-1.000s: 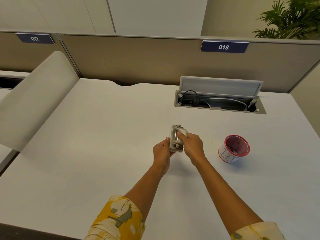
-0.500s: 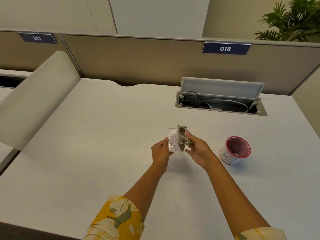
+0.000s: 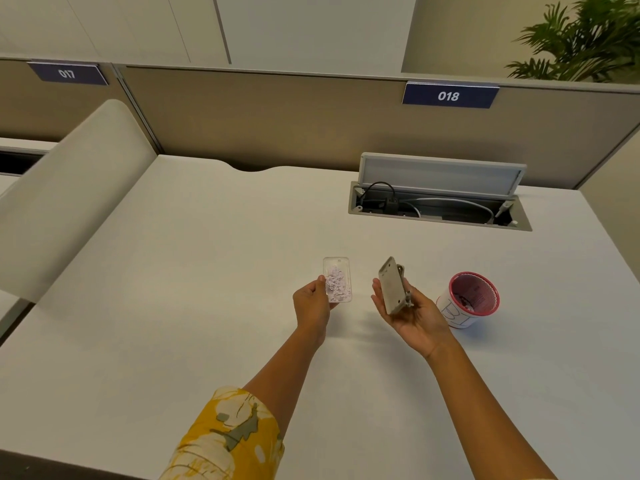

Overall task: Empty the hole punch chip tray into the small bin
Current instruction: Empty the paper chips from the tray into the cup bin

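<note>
Your left hand [image 3: 313, 301] is stretched forward over the worktop [image 3: 173, 271], forearm bare below a yellow patterned sleeve [image 3: 228, 434]. Its thumb and fingers pinch the near left edge of the clear chip tray [image 3: 337, 278], which sits level, open side up, with a heap of pale paper chips [image 3: 335, 284] inside it. The tray juts forward and to the right of that hand, held above the worktop.

Your right hand [image 3: 412, 315] is turned palm up and partly spread, the fingers curled loosely round the hole punch [image 3: 393, 285]. The punch body stands tilted on the palm, its flat beige underside facing your left hand, the metal parts on the far side toward your fingers. The 2 hands are apart, with a clear gap between tray and punch.

The small bin [image 3: 471, 299], a white cup with a red rim, stands on the worktop just to the right of your right hand, close behind its fingers. Farther ahead of that hand is an open cable hatch [image 3: 440, 202] set into the worktop.
</note>
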The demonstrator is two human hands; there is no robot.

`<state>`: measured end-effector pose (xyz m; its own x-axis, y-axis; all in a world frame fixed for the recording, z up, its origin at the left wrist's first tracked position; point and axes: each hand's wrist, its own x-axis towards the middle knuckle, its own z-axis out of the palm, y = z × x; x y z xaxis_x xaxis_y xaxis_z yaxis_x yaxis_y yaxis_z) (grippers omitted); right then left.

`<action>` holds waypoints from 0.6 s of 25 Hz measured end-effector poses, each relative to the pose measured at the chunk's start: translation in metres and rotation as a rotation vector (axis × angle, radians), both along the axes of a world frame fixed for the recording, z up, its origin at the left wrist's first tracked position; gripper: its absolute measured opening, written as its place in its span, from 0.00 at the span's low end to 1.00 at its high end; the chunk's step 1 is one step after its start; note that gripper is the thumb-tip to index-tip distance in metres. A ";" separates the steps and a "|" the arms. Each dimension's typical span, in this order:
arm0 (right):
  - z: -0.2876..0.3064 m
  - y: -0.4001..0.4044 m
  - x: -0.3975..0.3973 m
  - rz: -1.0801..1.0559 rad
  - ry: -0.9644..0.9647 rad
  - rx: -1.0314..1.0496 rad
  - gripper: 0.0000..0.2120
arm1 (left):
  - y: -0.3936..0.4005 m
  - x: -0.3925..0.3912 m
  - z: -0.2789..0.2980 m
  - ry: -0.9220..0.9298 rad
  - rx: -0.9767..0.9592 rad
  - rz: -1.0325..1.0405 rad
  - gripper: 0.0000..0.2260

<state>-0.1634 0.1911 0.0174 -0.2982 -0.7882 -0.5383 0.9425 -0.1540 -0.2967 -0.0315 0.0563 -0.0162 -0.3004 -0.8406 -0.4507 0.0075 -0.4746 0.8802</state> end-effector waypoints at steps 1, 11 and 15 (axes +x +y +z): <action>-0.005 0.003 0.000 0.008 0.022 0.055 0.19 | -0.001 0.000 -0.001 0.004 0.002 0.001 0.14; -0.052 0.002 0.013 0.273 0.668 0.757 0.15 | 0.004 -0.013 -0.004 0.017 0.016 -0.056 0.14; -0.059 0.003 0.009 0.322 0.696 0.864 0.15 | 0.005 -0.018 -0.005 0.015 0.014 -0.089 0.15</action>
